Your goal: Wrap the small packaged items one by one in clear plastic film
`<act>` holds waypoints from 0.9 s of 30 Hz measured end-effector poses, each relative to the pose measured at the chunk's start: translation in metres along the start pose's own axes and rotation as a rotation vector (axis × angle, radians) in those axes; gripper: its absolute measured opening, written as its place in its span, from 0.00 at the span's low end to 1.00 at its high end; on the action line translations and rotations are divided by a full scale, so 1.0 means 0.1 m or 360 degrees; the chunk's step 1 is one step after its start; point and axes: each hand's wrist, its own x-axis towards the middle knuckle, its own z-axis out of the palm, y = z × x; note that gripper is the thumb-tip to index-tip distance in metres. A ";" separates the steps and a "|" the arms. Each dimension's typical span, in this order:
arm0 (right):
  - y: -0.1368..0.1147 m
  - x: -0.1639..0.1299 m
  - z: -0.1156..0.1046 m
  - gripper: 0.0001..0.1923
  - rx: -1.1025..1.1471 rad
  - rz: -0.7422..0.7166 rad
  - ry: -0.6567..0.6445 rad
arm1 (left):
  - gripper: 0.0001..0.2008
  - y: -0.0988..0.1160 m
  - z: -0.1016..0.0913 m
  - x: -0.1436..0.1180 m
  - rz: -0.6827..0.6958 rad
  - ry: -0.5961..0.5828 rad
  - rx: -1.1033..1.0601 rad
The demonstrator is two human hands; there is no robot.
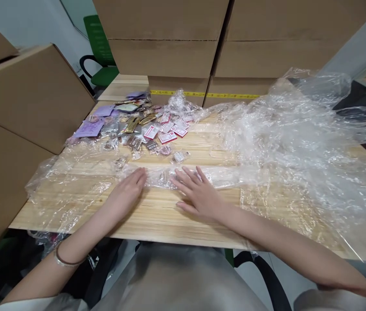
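A flattened strip of clear plastic wrap (225,176) lies across the wooden table in front of me, with small items dimly visible inside; I cannot make out what they are. My left hand (127,190) is on the strip's left end, its fingers pressed together over the film and their tips partly hidden. Flat on the middle of the strip rests my right hand (199,194), open with fingers spread. Just beyond the strip is a small clear packet (180,156) with pale contents.
A pile of small packets, including purple pouches (89,128), gold sachets (132,125) and red-and-white cards (167,137), lies at the back left. Crumpled clear film (286,134) covers the table's right side. Large cardboard boxes (170,26) stand behind and at left (24,99).
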 end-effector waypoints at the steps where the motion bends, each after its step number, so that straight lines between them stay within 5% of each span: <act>1: -0.01 0.03 0.09 0.35 0.0033 -0.0010 -0.0031 | 0.21 0.01 -0.04 0.01 0.0030 0.0101 0.0092; 6: -0.02 0.07 0.24 0.35 0.0069 0.0025 -0.0061 | 0.11 0.21 -0.20 0.21 0.0339 0.0743 0.0543; 8: -0.02 0.08 0.22 0.35 0.0057 0.0020 -0.0054 | 0.12 0.35 -0.17 0.35 0.0517 0.0858 0.0648; 13: -0.07 0.07 0.08 0.24 -0.0027 0.0011 -0.0086 | 0.22 0.61 0.09 0.62 0.0798 0.0701 0.0539; 17: -0.26 -0.28 -0.19 0.15 -0.0159 0.0205 -0.0052 | 0.27 0.71 0.21 0.66 0.0641 0.0626 0.0425; 22: -0.29 -0.83 -0.28 0.23 -0.0420 0.0652 0.0067 | 0.18 0.77 0.27 0.63 0.0483 0.0414 0.0233; 27: 0.08 -0.83 -0.20 0.30 -0.0174 0.0896 0.0095 | 0.24 0.77 0.33 0.59 0.0429 0.0327 -0.0133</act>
